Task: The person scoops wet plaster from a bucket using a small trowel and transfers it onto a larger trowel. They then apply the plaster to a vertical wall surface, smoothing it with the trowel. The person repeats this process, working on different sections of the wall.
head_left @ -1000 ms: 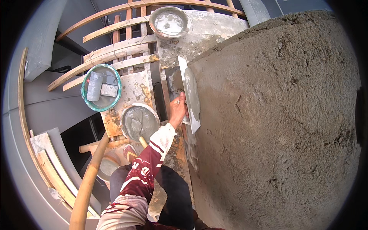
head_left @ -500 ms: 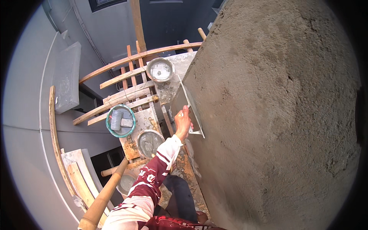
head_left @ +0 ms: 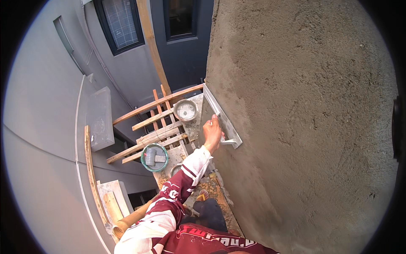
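Observation:
My left hand is closed around the handle of a long, pale grey plastering float, thumb along the top. The float's blade lies against, or very close to, the grey-brown plastered wall on the right, near its far left edge. Damp plaster looks smoother around and below the float, and rougher higher up and to the right. The white and maroon sleeve of my left arm reaches up from the lower left. My right hand is out of view.
On the scaffold planks stand a round mortar tub, a green-rimmed bucket holding a roller-like item and a block, and another partly hidden bucket. Wooden rails and a bamboo pole border the platform. A gap drops away beside it.
The view has tilted up, showing more of the windows and far wall. My left hand has moved the float slightly right, and its blade now sits flatter to the wall.

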The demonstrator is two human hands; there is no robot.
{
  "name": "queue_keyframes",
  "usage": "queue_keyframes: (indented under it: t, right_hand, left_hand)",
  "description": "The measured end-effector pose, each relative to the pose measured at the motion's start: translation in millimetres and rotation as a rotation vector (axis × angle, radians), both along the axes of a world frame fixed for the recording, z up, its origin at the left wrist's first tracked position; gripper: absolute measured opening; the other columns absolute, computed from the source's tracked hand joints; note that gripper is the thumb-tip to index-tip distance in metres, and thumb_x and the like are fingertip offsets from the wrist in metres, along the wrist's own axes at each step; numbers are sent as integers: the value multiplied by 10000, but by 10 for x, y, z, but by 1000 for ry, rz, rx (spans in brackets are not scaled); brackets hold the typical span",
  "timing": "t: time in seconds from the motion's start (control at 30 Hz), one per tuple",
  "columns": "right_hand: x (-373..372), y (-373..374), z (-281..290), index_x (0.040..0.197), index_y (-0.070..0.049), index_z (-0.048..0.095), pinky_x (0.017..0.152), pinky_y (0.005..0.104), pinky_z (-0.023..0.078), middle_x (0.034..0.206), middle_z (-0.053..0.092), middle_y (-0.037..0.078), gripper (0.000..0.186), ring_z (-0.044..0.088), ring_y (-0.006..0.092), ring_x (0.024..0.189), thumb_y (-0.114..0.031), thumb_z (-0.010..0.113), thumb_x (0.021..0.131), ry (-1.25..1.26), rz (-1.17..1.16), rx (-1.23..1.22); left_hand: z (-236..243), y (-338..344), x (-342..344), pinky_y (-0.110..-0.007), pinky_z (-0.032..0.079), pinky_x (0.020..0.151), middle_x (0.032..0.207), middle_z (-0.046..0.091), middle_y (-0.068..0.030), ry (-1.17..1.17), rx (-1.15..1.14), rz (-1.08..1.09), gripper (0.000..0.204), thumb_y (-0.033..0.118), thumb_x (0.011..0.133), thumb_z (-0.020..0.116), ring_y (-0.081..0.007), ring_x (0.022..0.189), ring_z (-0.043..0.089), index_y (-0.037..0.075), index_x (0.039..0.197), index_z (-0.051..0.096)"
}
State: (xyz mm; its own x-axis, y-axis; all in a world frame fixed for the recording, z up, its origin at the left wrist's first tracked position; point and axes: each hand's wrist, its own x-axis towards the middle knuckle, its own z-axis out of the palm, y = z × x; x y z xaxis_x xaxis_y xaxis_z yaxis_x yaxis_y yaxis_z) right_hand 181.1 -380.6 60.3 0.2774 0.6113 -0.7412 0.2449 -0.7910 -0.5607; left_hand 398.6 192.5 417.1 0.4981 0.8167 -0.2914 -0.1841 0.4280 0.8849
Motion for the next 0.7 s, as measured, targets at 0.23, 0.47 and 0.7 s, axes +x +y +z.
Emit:
queue_keyframes:
  t: [0.23, 0.47, 0.7]
  right_hand:
    - [49, 368, -114, 1012, -67, 692, 817, 389, 498, 992, 680, 164, 395, 647, 306, 948, -408, 657, 815, -21, -362, 89]
    - [686, 445, -98, 835, -65, 684, 748, 422, 496, 866, 667, 198, 335, 657, 323, 858, -395, 651, 788, -265, -124, 73]
    - [819, 951, 565, 824, -48, 667, 757, 468, 495, 871, 666, 191, 287, 643, 370, 830, -327, 599, 815, -163, 3, 177]
  left_hand:
    - [859, 43, -43, -300, 406, 346, 544, 426, -15, -25, 142, -7, 459, 425, 987, 472, -135, 389, 464, -20, 879, 502]
    - [1828, -244, 113, -268, 426, 362, 580, 434, -6, -148, 216, -79, 445, 418, 997, 453, -102, 417, 475, -21, 935, 495]
    - [2866, -285, -296, -242, 420, 349, 656, 487, -21, -365, 493, -75, 455, 450, 986, 457, -94, 416, 487, 1, 960, 523]
